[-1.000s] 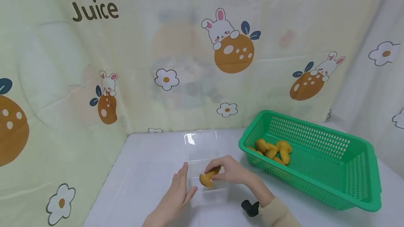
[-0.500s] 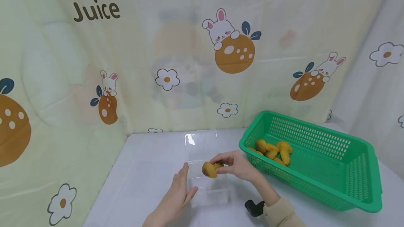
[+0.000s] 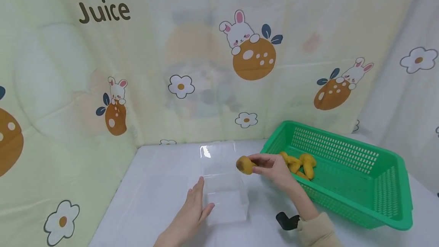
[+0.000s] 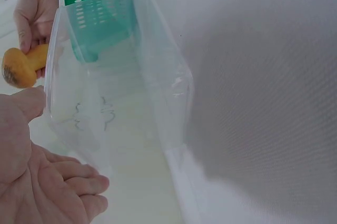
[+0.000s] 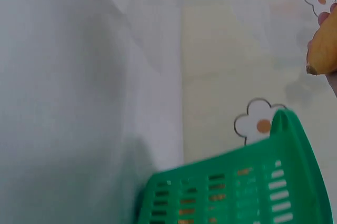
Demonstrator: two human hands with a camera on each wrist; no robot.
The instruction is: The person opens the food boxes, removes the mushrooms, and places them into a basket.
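My right hand (image 3: 274, 169) pinches a yellow-brown mushroom (image 3: 244, 165) by its stem, the dark-marked cap pointing left. It is up beyond the back right corner of a clear plastic box (image 3: 226, 205), near the green basket. In the left wrist view the mushroom (image 4: 18, 69) shows outside the box's rim; the right wrist view has just its stem end (image 5: 324, 45) at the edge. My left hand (image 3: 190, 212) lies along the box's left side, fingers extended and thumb spread at the front. Inside the box (image 4: 121, 108) only bare see-through walls and floor show.
A green perforated basket (image 3: 350, 186) stands on the right, several more mushrooms (image 3: 308, 165) at its left end. The box's clear lid (image 3: 219, 157) lies folded back toward the printed curtain (image 3: 205, 48). A black device (image 3: 287, 221) sits by the right sleeve.
My right hand has lifted the mushroom up out of the box area and carried it right and back toward the basket. The left hand has stayed in place.
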